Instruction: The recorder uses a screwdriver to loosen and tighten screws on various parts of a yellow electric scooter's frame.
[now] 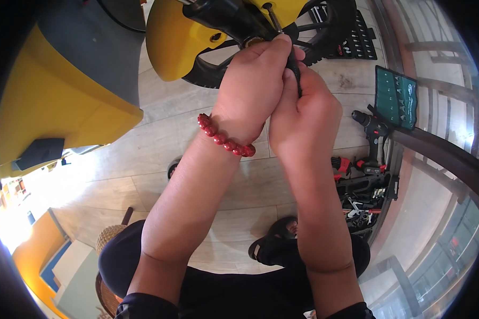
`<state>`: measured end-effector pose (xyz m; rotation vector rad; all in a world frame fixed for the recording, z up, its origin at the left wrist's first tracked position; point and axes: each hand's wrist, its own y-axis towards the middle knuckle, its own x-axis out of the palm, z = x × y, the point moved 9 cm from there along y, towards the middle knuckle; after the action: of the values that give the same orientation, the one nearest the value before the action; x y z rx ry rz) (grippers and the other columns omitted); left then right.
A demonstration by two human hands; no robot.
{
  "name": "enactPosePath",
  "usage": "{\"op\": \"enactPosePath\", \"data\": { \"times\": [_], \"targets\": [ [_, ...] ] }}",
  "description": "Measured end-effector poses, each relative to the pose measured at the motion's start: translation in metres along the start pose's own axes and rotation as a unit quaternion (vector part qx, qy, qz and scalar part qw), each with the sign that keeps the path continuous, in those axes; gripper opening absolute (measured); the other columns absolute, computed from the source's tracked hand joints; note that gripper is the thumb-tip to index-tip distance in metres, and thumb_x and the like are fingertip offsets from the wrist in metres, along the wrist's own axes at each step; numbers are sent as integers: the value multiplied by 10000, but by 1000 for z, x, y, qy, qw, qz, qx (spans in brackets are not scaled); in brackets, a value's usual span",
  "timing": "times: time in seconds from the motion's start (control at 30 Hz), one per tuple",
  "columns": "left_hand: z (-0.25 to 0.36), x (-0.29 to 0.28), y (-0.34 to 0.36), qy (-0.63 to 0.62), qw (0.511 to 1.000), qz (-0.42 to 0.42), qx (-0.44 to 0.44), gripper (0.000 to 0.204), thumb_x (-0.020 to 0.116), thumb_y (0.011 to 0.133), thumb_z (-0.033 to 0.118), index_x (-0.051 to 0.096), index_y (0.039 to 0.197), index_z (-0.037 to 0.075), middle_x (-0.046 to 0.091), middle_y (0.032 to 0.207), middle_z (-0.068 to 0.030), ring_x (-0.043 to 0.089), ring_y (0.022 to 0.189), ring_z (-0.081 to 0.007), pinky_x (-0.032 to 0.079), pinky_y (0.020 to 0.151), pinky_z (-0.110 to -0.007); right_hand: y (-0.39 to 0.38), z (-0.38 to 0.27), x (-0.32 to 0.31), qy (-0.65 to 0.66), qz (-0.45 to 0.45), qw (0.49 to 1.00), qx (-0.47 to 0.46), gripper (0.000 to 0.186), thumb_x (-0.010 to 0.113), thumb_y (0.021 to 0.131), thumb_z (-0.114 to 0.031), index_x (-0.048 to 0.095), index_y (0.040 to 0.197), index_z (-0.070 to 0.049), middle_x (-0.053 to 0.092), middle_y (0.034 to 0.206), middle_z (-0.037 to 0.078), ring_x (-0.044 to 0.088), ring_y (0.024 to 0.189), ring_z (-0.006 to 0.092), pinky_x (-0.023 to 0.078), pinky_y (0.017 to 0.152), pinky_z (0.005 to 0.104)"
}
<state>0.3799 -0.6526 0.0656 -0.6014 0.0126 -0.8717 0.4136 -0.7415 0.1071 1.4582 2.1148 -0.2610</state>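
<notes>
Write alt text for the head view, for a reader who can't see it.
A person's left grip and right grip meet at a thin dark piece beside a black tyre and yellow cover. Red beads circle the left wrist; a drill, green tool pouch and tool case are at the right.

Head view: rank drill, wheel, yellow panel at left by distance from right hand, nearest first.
From the right hand, as pictured:
1. Wheel: just above.
2. Drill: right, on the floor.
3. Panel: far left.
</notes>
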Motion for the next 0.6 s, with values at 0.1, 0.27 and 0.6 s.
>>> {"op": "enactPosePath", "data": {
  "times": [0.1, 0.27, 0.6],
  "targets": [
    [1, 1, 5, 11, 999, -36, 33, 287, 479, 915, 257, 615, 898, 5, 593, 793, -26, 530, 698, -98, 440, 657, -233, 6, -1, -6, 25, -19, 999, 19, 209, 490, 850, -153, 572, 778, 24, 550, 555, 148, 528, 468, 270, 403, 480, 333],
    [4, -1, 4, 77, 996, -46, 16, 281, 496, 910, 262, 616, 910, 7, 602, 810, -26, 549, 726, -88, 453, 675, -233, 5, 19, 3, 158, -156, 954, 204, 255, 487, 854, -171, 572, 704, 17, 535, 532, 144, 529, 476, 249, 398, 489, 323],
    [4, 6, 3, 24, 997, -67, 42, 239, 538, 895, 245, 614, 890, 18, 611, 767, -17, 573, 682, -93, 466, 668, -235, 9, -13, -12, -185, -49, 980, -44, 133, 508, 861, -136, 606, 856, -46, 544, 549, 139, 574, 514, 281, 423, 484, 346]
  ]
}}
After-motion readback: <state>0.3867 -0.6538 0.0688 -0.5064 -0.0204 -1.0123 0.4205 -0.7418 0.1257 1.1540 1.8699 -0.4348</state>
